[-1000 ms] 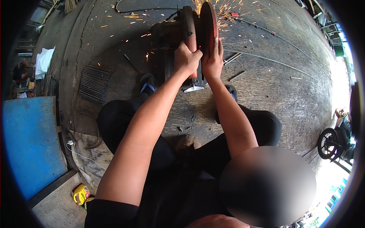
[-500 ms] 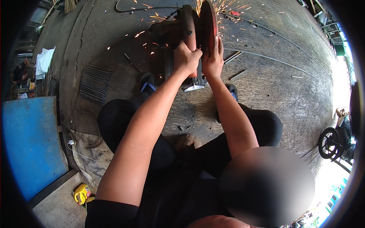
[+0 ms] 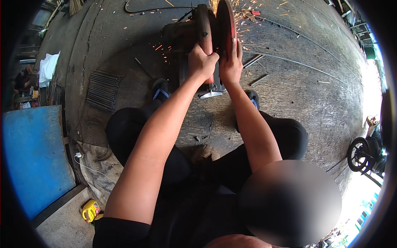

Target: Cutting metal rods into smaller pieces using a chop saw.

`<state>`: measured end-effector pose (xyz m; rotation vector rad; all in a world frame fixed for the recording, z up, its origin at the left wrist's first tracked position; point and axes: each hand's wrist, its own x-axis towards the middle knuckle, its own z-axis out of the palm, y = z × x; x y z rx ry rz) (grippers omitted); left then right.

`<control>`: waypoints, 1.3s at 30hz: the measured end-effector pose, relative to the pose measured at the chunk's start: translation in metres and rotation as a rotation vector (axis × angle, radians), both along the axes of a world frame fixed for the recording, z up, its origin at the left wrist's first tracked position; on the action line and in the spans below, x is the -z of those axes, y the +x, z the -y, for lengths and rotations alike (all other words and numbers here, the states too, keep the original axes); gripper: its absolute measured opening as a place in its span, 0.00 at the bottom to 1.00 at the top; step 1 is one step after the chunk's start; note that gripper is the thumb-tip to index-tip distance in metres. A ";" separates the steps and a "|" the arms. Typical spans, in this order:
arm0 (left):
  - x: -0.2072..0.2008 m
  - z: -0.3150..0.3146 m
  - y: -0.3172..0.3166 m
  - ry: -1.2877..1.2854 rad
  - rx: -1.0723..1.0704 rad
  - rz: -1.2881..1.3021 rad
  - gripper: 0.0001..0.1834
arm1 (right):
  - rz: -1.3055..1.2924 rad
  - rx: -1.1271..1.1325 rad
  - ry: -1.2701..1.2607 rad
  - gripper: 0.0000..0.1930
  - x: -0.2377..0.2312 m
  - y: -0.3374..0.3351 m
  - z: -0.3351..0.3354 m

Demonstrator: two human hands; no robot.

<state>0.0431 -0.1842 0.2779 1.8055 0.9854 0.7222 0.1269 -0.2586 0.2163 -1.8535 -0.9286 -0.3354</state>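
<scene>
Fingers on both hands are working at a cut-off saw (image 3: 180, 34), which stands on the floor beyond the wearer's feet, at the top centre of what I see.

Reading the room from the left, I have a blue panel (image 3: 37, 159) with a white sheet (image 3: 49, 69) above it and another person (image 3: 22, 79) sitting farther back, small and dim. A white plug (image 3: 78, 155) with a thin cord lies beside the panel. Next comes a row of dark rods (image 3: 104, 91) laid side by side on the worn, grey floor (image 3: 318, 97), then a single thin rod (image 3: 143, 67) near the left sandal (image 3: 160, 88). Past the right sandal (image 3: 253, 98) I make out loose metal tubes (image 3: 253, 61) and a short rod (image 3: 259, 79); a motorbike wheel (image 3: 358, 155) shows at the far right. Orange sparks (image 3: 214, 7) spray around the saw's upper end.

One container shows: a yellow bottle (image 3: 89, 211) at lower left, tilted; I cannot tell what it holds.

As for grip, the left hand (image 3: 202, 64) is wrapped closed around the saw's reddish handle (image 3: 205, 35). The right hand (image 3: 231, 69) has its fingers nearly straight, laid along the near edge of the red blade guard (image 3: 226, 25).
</scene>
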 end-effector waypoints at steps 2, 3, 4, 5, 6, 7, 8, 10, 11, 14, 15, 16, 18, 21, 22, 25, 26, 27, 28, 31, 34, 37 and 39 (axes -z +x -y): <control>-0.001 0.001 0.000 -0.003 0.002 0.004 0.22 | 0.010 0.006 -0.004 0.31 0.001 0.000 0.000; -0.001 0.001 0.000 -0.006 0.004 0.007 0.22 | 0.001 0.002 -0.001 0.31 0.001 0.000 0.000; -0.001 0.001 0.000 -0.006 0.003 0.008 0.22 | -0.009 -0.005 0.003 0.31 0.001 0.000 0.000; -0.001 0.001 -0.001 -0.004 0.002 -0.004 0.22 | -0.009 -0.006 0.003 0.31 0.000 0.000 0.000; -0.001 0.001 -0.001 -0.003 0.001 -0.017 0.22 | -0.016 -0.008 0.003 0.30 0.000 -0.001 0.001; -0.003 0.001 -0.001 -0.004 0.001 -0.017 0.22 | -0.023 -0.009 0.002 0.30 0.000 -0.001 0.001; -0.004 0.002 -0.001 -0.009 0.003 -0.019 0.22 | -0.023 -0.009 0.001 0.30 0.000 0.000 0.001; -0.004 0.002 -0.001 -0.013 0.005 -0.021 0.22 | -0.007 -0.005 0.007 0.30 -0.001 0.000 0.000; -0.003 0.001 -0.001 -0.012 0.000 -0.025 0.22 | -0.007 -0.006 0.006 0.30 -0.001 -0.001 0.000; -0.003 0.001 0.000 -0.011 -0.002 -0.022 0.22 | -0.009 -0.012 0.008 0.30 0.000 0.000 0.000; -0.003 0.002 -0.001 -0.012 0.001 -0.014 0.22 | -0.013 -0.012 0.017 0.30 0.001 0.000 0.000; -0.004 0.002 -0.001 -0.011 -0.001 -0.012 0.22 | -0.016 -0.014 0.028 0.30 0.000 0.000 -0.001; -0.007 0.002 -0.003 0.004 -0.006 -0.041 0.22 | -0.012 -0.014 0.025 0.30 -0.001 -0.002 -0.001; -0.008 0.004 -0.002 0.005 -0.005 -0.054 0.21 | 0.005 -0.010 0.017 0.29 0.000 -0.001 0.001; -0.009 0.004 -0.002 0.006 -0.006 -0.052 0.21 | 0.014 -0.008 0.014 0.29 0.000 0.000 0.001; -0.011 0.005 -0.002 -0.008 -0.001 -0.054 0.21 | 0.002 -0.006 -0.004 0.29 0.001 0.000 0.002; -0.010 0.005 -0.003 -0.008 -0.009 -0.051 0.21 | -0.001 -0.008 -0.003 0.29 0.002 -0.002 0.001; -0.009 0.004 -0.004 -0.008 -0.016 -0.048 0.21 | -0.010 -0.008 -0.003 0.29 0.003 -0.004 -0.001; -0.009 0.004 -0.003 -0.009 -0.014 -0.045 0.21 | -0.012 -0.004 -0.003 0.28 0.002 -0.003 -0.001; -0.005 0.003 -0.001 0.042 -0.015 -0.032 0.21 | -0.016 0.005 -0.018 0.28 0.001 0.000 0.000; -0.003 0.002 -0.001 0.035 0.001 -0.023 0.22 | -0.004 -0.008 0.008 0.28 0.000 -0.001 0.000; -0.008 0.005 -0.002 0.008 -0.009 -0.039 0.23 | -0.033 0.002 0.000 0.28 0.001 -0.001 0.000; -0.007 0.005 -0.001 0.019 -0.006 -0.035 0.23 | -0.019 0.004 0.010 0.28 0.004 0.001 0.000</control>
